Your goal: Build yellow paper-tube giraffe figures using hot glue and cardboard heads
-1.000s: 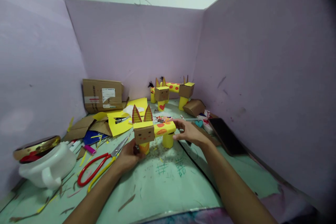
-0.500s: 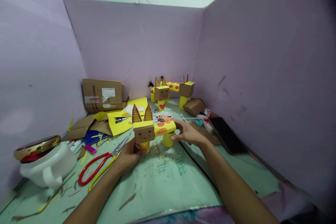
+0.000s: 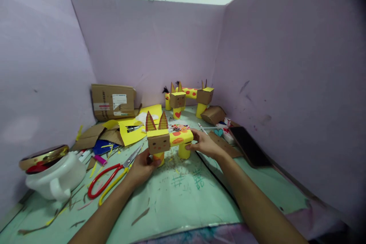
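A paper animal (image 3: 168,141) stands mid-table: a brown cardboard box head with two pointed striped ears, a yellow body with orange spots, and yellow tube legs. My left hand (image 3: 141,167) is closed round its front leg, under the head. My right hand (image 3: 203,144) pinches the rear end of the yellow body, fingers pressed on it. The animal's feet rest on the pale green table cover (image 3: 183,198).
Two similar paper animals (image 3: 187,99) stand at the back. Red-and-yellow scissors (image 3: 111,175) lie left of my left hand. A white pot with a gold lid (image 3: 51,175) sits far left. Cardboard (image 3: 113,101), yellow paper (image 3: 134,127) and scraps lie behind; a dark phone (image 3: 247,145) lies right.
My right hand has slid in from beside the rear leg and closed on the animal's back end. My left hand has stayed on the front leg. The view has shifted slightly.
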The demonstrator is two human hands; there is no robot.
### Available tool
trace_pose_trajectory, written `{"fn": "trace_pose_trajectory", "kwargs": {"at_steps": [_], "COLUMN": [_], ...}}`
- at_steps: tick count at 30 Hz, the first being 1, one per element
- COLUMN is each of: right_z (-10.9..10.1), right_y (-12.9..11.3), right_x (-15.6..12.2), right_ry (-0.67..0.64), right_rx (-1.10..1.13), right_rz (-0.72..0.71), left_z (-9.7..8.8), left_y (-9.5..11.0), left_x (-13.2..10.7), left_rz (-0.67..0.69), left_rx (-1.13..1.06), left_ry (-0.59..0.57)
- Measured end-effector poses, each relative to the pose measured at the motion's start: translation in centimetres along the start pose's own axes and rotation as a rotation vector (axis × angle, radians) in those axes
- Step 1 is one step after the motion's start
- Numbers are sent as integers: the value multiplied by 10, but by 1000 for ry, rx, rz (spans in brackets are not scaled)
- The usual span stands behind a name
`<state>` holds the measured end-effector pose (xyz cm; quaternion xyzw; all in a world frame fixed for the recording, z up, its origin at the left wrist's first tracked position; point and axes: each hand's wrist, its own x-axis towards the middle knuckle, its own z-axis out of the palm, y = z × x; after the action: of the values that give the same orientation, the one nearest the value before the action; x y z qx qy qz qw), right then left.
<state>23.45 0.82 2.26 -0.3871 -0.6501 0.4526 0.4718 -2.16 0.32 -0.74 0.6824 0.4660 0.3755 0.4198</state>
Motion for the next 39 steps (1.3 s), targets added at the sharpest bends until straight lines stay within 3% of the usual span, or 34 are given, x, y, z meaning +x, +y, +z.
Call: {"fn": "trace_pose_trajectory", "kwargs": {"at_steps": [8, 24, 27, 32, 34, 39], "right_z": [5, 8, 11, 31, 47, 90], "right_y": [0, -1, -1, -2, -5, -11], "right_x": [1, 2, 4, 2, -2, -12], "right_ry": [72, 77, 169, 516, 455, 94], "right_rx": [64, 65, 124, 45, -12, 14], "right_rz": [22, 29, 29, -34, -64, -57], "left_z": [0, 1, 1, 1, 3, 17], "left_y": [8, 11, 17, 23, 26, 38], "left_x": [-1, -2, -4, -4, -4, -8], "left_rz": [-15, -12, -41, -72, -80, -87], "left_rx": [-2, -27, -36, -36, -39, 44], "left_ry": [35, 54, 110, 277, 350, 497]}}
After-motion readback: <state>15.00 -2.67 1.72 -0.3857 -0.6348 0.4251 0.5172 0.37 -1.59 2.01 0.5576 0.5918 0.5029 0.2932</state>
